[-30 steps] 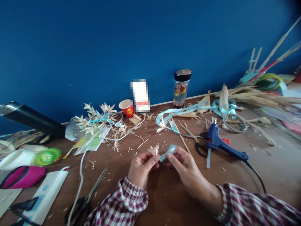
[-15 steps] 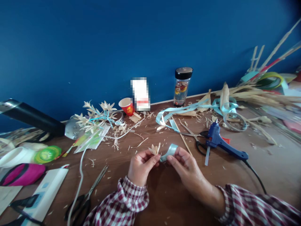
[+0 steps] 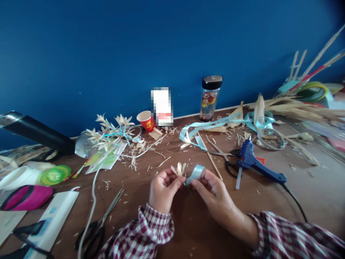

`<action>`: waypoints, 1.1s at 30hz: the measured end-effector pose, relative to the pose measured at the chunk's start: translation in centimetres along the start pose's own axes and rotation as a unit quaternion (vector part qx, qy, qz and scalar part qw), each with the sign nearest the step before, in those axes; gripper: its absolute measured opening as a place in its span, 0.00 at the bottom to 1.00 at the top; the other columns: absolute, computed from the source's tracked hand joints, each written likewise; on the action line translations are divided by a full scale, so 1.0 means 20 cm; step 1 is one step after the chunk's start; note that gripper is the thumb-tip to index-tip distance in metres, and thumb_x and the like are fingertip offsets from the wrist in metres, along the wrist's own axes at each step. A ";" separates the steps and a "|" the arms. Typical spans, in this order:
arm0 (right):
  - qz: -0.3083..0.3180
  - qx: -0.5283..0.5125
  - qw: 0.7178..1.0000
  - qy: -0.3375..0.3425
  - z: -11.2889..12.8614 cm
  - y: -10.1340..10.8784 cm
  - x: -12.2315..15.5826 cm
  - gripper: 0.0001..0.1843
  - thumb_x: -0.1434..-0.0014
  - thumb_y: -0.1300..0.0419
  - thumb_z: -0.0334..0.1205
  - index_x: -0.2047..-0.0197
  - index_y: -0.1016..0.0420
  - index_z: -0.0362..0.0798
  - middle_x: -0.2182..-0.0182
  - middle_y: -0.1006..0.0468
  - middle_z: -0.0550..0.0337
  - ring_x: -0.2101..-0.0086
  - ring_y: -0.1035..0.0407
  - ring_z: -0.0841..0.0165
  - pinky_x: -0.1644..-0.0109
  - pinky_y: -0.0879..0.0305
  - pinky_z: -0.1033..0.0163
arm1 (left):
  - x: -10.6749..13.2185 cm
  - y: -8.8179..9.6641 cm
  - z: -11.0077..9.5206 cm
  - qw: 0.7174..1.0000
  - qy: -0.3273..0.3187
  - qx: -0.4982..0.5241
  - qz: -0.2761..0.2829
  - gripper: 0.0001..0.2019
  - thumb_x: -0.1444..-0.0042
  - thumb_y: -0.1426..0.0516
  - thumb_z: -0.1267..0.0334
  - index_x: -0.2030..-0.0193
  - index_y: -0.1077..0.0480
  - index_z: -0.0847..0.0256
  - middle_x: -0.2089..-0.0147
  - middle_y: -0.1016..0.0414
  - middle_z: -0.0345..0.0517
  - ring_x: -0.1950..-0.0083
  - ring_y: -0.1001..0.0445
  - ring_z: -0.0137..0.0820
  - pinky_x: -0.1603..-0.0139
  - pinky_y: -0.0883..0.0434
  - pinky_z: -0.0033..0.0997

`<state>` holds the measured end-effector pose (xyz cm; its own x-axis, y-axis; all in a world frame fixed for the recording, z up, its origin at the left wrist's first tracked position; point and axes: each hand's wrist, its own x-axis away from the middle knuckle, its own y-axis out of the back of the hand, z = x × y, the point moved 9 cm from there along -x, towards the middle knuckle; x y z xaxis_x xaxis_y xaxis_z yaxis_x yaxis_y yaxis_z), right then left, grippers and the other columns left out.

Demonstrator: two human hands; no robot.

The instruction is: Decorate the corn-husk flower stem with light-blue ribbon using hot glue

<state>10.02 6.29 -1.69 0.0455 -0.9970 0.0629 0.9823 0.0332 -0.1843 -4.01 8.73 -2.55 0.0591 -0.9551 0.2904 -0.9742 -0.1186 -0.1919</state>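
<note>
Between thumb and fingers, my left hand (image 3: 165,187) pinches a small pale flower (image 3: 179,169) that looks made of dried husk; its petals point up and its base is hidden by the fingertips. My right hand (image 3: 215,192) grips a light blue ribbon (image 3: 196,173), which curls in a loop toward the flower's base. The ribbon's near end reaches my left fingertips. Both hands are close together above the brown table (image 3: 194,223). Beyond them lie a thin stick (image 3: 214,165) and a longer blue ribbon (image 3: 199,126).
Right of my hands, a blue glue gun (image 3: 250,162) rests by scissors (image 3: 229,154). Other scissors (image 3: 101,223) lie left, crossed by a white cable (image 3: 93,199). Farther back are finished-looking flowers (image 3: 118,127), a red paper cup (image 3: 147,122), a bottle (image 3: 210,100) and dried husks (image 3: 291,109).
The flower has turned slightly in my left fingers, so its petals show more openly. My right hand keeps the ribbon in nearly the same place. The whole view has shifted a little.
</note>
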 end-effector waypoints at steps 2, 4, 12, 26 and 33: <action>-0.004 0.001 1.000 -0.006 -0.01 0.01 0.00 0.06 0.42 0.41 0.41 0.64 0.31 0.48 0.70 0.25 0.62 0.67 0.30 0.69 0.61 0.34 0.65 | 0.01 0.00 -0.02 1.000 -0.020 -0.008 -0.010 0.20 0.64 0.31 0.64 0.63 0.31 0.62 0.75 0.23 0.40 0.75 0.27 0.26 0.71 0.29 0.24; -0.009 -0.005 1.000 -0.013 -0.01 0.01 0.00 0.07 0.43 0.40 0.42 0.65 0.31 0.47 0.71 0.26 0.62 0.68 0.30 0.71 0.63 0.33 0.66 | 0.01 0.00 -0.02 0.999 -0.038 -0.017 -0.019 0.21 0.63 0.32 0.65 0.61 0.33 0.62 0.76 0.23 0.39 0.76 0.27 0.26 0.73 0.30 0.23; -0.012 -0.068 0.995 -0.069 -0.06 -0.01 0.00 0.12 0.51 0.34 0.43 0.69 0.33 0.48 0.73 0.26 0.64 0.70 0.30 0.72 0.68 0.31 0.68 | -0.02 -0.01 0.04 0.997 -0.002 0.077 -0.012 0.20 0.65 0.31 0.67 0.64 0.32 0.64 0.76 0.24 0.39 0.76 0.27 0.25 0.72 0.29 0.24; -0.006 -0.139 0.984 -0.113 -0.07 -0.04 0.00 0.16 0.54 0.32 0.41 0.63 0.31 0.47 0.71 0.24 0.63 0.70 0.30 0.74 0.70 0.31 0.72 | -0.02 -0.02 0.07 0.994 0.035 0.106 -0.001 0.20 0.64 0.31 0.66 0.62 0.30 0.66 0.77 0.25 0.38 0.78 0.29 0.22 0.75 0.29 0.22; -0.018 -0.152 0.979 -0.133 -0.09 -0.04 0.00 0.18 0.58 0.29 0.39 0.64 0.30 0.45 0.75 0.26 0.65 0.74 0.31 0.76 0.73 0.31 0.73 | -0.01 -0.04 0.06 0.993 0.051 0.108 0.012 0.22 0.65 0.31 0.62 0.63 0.31 0.66 0.76 0.24 0.40 0.78 0.29 0.23 0.75 0.27 0.23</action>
<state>8.86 6.23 -3.25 0.0979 -0.9421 0.3207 0.8862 -0.0642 -0.4589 -2.98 8.66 -3.57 0.0032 -0.9271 0.3747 -0.9051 -0.1621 -0.3932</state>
